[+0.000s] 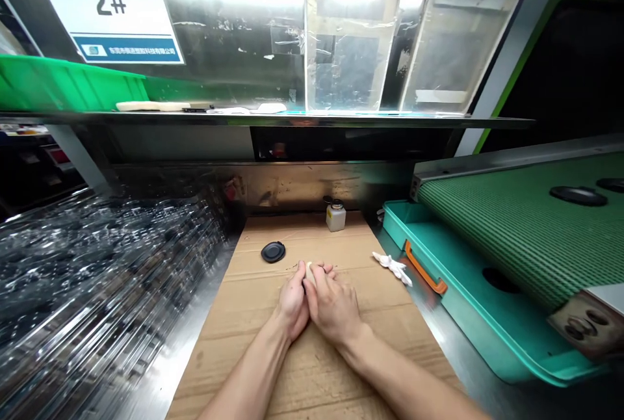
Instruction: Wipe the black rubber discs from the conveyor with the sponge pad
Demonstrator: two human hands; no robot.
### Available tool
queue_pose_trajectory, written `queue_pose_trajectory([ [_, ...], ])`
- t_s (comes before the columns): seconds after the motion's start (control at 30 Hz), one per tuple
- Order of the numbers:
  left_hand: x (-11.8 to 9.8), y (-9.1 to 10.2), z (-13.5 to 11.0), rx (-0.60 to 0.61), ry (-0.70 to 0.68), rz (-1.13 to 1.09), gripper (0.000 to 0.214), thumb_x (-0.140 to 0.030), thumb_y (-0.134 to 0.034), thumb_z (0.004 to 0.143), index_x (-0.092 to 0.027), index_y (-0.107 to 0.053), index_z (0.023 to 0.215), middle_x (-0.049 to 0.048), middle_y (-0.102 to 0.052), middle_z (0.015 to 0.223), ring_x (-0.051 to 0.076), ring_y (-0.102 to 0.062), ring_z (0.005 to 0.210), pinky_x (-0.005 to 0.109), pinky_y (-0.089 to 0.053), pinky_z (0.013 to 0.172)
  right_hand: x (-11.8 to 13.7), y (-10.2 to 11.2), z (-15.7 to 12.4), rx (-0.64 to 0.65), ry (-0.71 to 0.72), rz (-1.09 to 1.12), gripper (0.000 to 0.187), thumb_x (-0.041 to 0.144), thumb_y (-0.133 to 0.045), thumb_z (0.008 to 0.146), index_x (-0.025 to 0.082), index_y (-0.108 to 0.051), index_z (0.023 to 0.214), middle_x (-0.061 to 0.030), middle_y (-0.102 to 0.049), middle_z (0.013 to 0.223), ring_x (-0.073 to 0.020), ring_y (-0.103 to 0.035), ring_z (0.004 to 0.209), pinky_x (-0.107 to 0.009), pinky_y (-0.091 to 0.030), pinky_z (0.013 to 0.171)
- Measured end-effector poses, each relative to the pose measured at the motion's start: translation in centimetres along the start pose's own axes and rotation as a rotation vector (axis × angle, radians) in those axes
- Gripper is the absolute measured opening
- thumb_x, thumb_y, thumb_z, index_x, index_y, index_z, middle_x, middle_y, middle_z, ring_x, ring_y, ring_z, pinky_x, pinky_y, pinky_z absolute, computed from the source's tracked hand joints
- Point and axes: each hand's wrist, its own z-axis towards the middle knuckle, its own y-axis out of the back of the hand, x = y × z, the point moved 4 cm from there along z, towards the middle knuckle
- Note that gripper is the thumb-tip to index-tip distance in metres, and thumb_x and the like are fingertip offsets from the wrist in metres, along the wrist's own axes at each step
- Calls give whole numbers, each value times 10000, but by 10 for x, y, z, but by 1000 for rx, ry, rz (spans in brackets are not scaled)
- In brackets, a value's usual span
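My left hand [294, 303] and my right hand [334, 300] are pressed together low over a cardboard sheet [253, 348]. Between them shows a small piece of a pale, cream-coloured object [310, 274]. The fingers of both hands are closed around it and hide most of its shape, so its kind cannot be made out. Just beyond the hands, to the left, a round black plastic lid-like part [273, 251] lies flat on the cardboard. A small white square bottle [336, 217] with a dark top stands at the cardboard's far end.
A crumpled white cloth or glove [392, 268] lies at the right edge. Clear plastic trays [112, 277] are stacked on the left. On the right, a teal bin [468, 316] sits under a green conveyor belt [517, 212] carrying black round parts [578, 196]. A shelf [302, 120] crosses above.
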Motion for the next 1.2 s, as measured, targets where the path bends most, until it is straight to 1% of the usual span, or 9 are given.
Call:
queue_pose_trajectory([
  [0.2,0,2,1,-15,-55,33,288,-304,-497,918,-105,-638,1071,151,-675,1124,258,-611,1097,402,-482,977,-18,5,3,-5,-164,-10,349,381,-293,983,224,-527,1189,-57,-701,845,-202,-659,663,-252,-374,549],
  [0.33,1,2,0,14,-41,52,283,-311,-534,899,-101,-656,1044,150,-679,1118,267,-598,1122,380,-466,1004,-11,9,0,17,-36,101,323,381,-335,967,259,-524,1200,-35,-707,864,-194,-662,707,-244,-387,585],
  [0.5,-2,3,0,-12,-55,63,324,-310,-460,935,-91,-640,1092,158,-651,1183,265,-591,1133,415,-480,991,-23,7,5,29,-200,38,363,417,-323,975,315,-514,1266,-40,-716,847,-199,-664,705,-256,-400,611],
  [0.63,-1,2,0,-6,-12,44,324,-301,-459,935,-76,-641,1082,174,-638,1198,265,-580,1151,413,-474,1003,-27,3,5,56,-159,43,415,448,-320,972,354,-462,1351,-41,-721,887,-200,-667,740,-270,-423,643],
  [0.73,-3,3,2,-4,-29,27,322,-290,-444,941,-84,-630,1104,169,-630,1214,267,-571,1166,433,-465,1013,-29,2,5,71,-260,11,423,445,-288,980,366,-469,1354,-50,-721,876,-215,-670,735,-286,-437,639],
  [0.87,-3,5,3,1,9,-21,363,-311,-417,949,-70,-615,1135,181,-630,1207,266,-570,1170,425,-451,1028,-15,-2,5,69,-157,5,441,450,-316,974,386,-394,1403,-47,-718,879,-206,-667,713,-285,-451,647],
  [1.0,-5,2,1,53,7,-40,353,-303,-415,950,-105,-600,1176,151,-631,1218,259,-580,1157,439,-443,1033,-11,-7,2,72,-230,-86,471,417,-325,980,310,-365,1437,-80,-703,791,-207,-660,669,-288,-460,635],
  [1.1,-3,-1,-1,64,47,-34,343,-303,-456,935,-105,-606,1170,149,-631,1218,259,-588,1143,421,-443,1036,-7,-9,-2,42,-126,-138,526,435,-295,982,239,-308,1469,-109,-690,778,-211,-651,642,-294,-468,617],
  [1.2,-2,-3,-3,74,30,-14,325,-278,-480,924,-110,-607,1172,140,-629,1226,258,-587,1143,411,-446,1034,-9,-10,-5,38,-163,-146,567,417,-268,987,113,-297,1465,-138,-675,739,-203,-643,629,-280,-474,616],
])
